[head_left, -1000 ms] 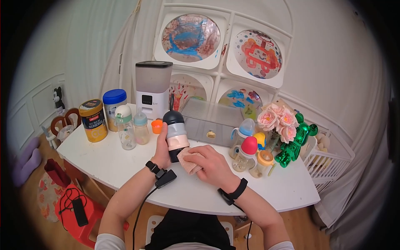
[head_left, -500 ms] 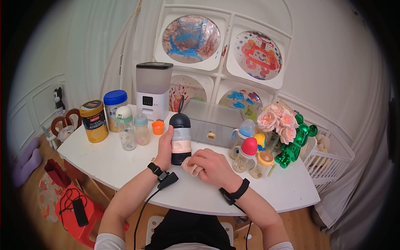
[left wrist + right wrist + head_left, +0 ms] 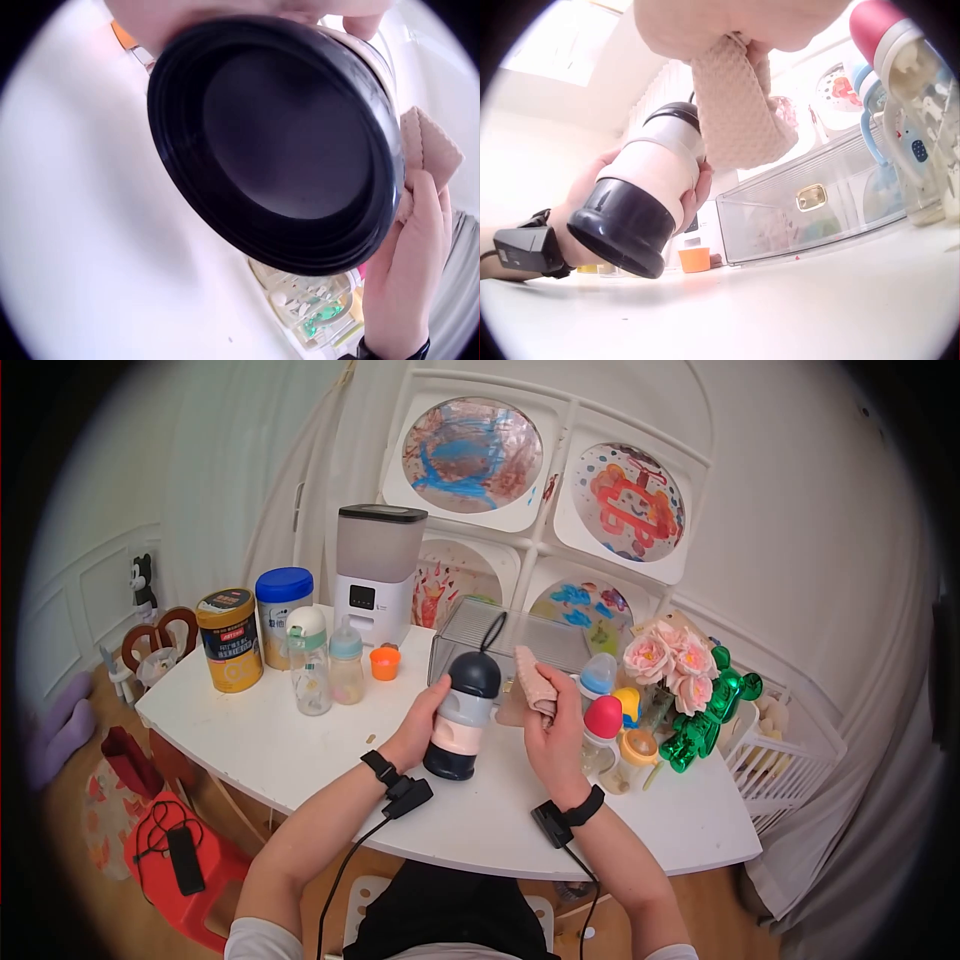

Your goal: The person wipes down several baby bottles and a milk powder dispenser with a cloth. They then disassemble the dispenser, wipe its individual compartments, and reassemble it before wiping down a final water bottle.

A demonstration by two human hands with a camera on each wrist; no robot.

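Note:
My left hand (image 3: 416, 728) grips a stacked milk powder container (image 3: 460, 736) with a dark domed lid and loop, grey and pink sections and a dark base. The container is tilted and held above the table; its dark recessed underside (image 3: 285, 142) fills the middle of the left wrist view. To its right, my right hand (image 3: 556, 752) holds a folded pink cloth (image 3: 536, 686) between thumb and fingers. In the right wrist view the textured cloth (image 3: 739, 112) hangs down from the fingers and overlaps the container's upper edge.
Several baby bottles (image 3: 603, 722) stand at the right, before pink flowers (image 3: 672, 660) and a green shiny bear (image 3: 712, 710). Behind my hands is a clear lidded box (image 3: 810, 199). Formula tins (image 3: 230, 645), two bottles, an orange cup (image 3: 385, 663) and a dispenser (image 3: 380, 560) stand left.
The cloth has come away from the container's base and been lifted up beside its lid with my right hand. My left hand has moved the container right and tilted it.

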